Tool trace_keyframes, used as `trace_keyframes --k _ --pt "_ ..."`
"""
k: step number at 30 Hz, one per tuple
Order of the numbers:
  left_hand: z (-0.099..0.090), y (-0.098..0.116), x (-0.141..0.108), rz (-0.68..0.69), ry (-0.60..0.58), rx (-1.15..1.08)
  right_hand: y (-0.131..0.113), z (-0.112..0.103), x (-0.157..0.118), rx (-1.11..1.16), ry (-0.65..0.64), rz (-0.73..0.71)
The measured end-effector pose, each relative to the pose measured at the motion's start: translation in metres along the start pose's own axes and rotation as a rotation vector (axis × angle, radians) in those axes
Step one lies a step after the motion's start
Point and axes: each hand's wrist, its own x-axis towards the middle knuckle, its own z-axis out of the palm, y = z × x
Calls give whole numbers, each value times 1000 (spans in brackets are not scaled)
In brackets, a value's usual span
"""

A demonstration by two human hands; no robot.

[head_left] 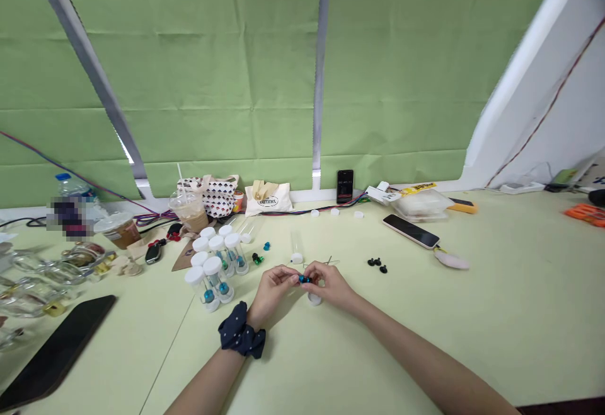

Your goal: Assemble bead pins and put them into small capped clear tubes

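Observation:
Both hands meet near the middle of the table, fingertips pinched on a small blue and black piece. My left hand, with a dark dotted scrunchie at its wrist, grips the piece's left side. From the right, my right hand closes on its other side. Just below the fingers lies a white round cap. Beyond them is a clear tube with a white end. To the left stand several capped clear tubes with blue or green pieces inside. Several black pieces lie to the right.
Green pieces and a blue piece lie behind my left hand. A phone is at the right, a large dark device at the front left. Drink cups and a plastic box stand at the back.

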Motion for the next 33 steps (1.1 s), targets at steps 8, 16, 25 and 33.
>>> trace_keyframes --k 8,16,25,33 --pt "14 4 -6 185 43 278 -10 4 -5 -380 255 -305" --pt "29 10 -9 371 62 651 -22 14 -12 -348 174 -455" --pt "16 26 24 268 -216 565 -19 -6 -4 36 358 -186" --pt "15 -12 70 183 641 1204 -15 -27 7 164 528 -74"
